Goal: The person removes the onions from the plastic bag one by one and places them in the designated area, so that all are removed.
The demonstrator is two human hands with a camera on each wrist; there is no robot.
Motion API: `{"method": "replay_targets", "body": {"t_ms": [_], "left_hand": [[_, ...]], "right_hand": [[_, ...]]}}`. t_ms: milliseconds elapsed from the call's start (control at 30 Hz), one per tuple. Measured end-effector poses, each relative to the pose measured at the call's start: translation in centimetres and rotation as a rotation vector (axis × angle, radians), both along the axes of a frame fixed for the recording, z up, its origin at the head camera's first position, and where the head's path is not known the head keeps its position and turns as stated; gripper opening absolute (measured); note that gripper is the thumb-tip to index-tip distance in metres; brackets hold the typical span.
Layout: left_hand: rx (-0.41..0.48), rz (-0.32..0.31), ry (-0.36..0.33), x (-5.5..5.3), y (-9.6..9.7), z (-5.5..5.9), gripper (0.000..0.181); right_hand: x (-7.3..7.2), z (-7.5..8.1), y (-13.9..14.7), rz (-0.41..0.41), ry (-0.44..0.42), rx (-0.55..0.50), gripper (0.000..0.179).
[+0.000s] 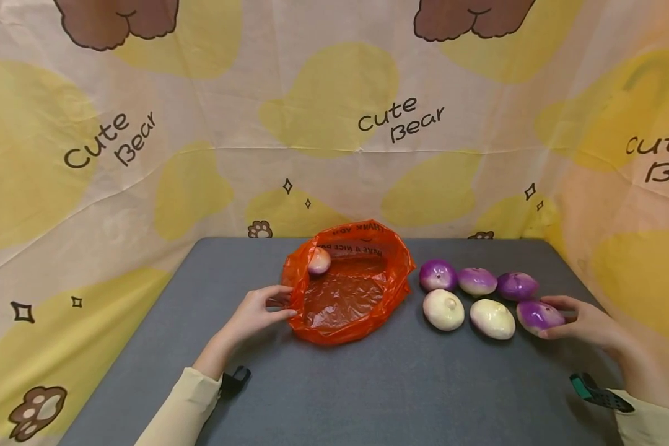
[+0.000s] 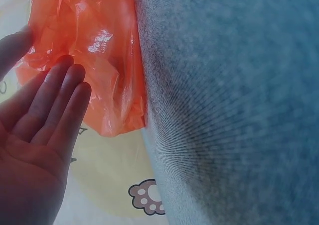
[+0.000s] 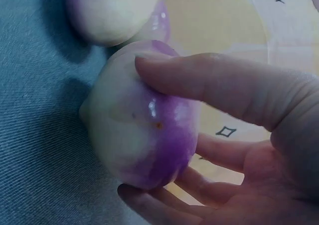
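Note:
An orange plastic bag (image 1: 340, 334) lies with its mouth spread toward me, one pinkish turnip (image 1: 319, 261) inside at its left. My left hand (image 1: 262, 310) is at the bag's left rim. In the left wrist view its fingers (image 2: 60, 103) are nearly straight, their tips against the bag, the thumb spread apart. On the right, my right hand (image 1: 585, 322) grips a purple-and-white turnip (image 1: 539, 316) between thumb and fingers. The right wrist view shows the thumb across the top of this turnip (image 3: 134, 120) and the fingers under and behind it.
Several more turnips stand in two rows between the bag and my right hand, purple ones (image 1: 477, 281) behind and white ones (image 1: 443, 310) in front. The grey table (image 1: 368, 390) ends at a printed cloth backdrop (image 1: 323, 124).

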State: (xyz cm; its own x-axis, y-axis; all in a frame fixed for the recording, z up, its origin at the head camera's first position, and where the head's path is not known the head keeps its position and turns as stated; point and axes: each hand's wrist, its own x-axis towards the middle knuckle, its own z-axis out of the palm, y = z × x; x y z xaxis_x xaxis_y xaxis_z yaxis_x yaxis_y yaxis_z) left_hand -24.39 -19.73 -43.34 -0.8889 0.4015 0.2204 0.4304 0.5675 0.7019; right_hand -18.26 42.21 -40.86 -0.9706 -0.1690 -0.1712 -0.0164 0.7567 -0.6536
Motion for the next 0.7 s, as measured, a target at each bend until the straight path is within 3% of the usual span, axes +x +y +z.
{"method": "replay_targets", "body": {"t_ms": [467,700], "left_hand": [[0.017,-0.005,-0.007,0.0,0.0,-0.1,0.046],[0.02,-0.02,-0.015,1.6,0.9,2.3,0.043]], "right_hand": [[-0.2,-0.2,-0.4,0.022,0.0,-0.003,0.074],[-0.3,-0.4,-0.6,0.014,-0.025,-0.009,0.076]]}}
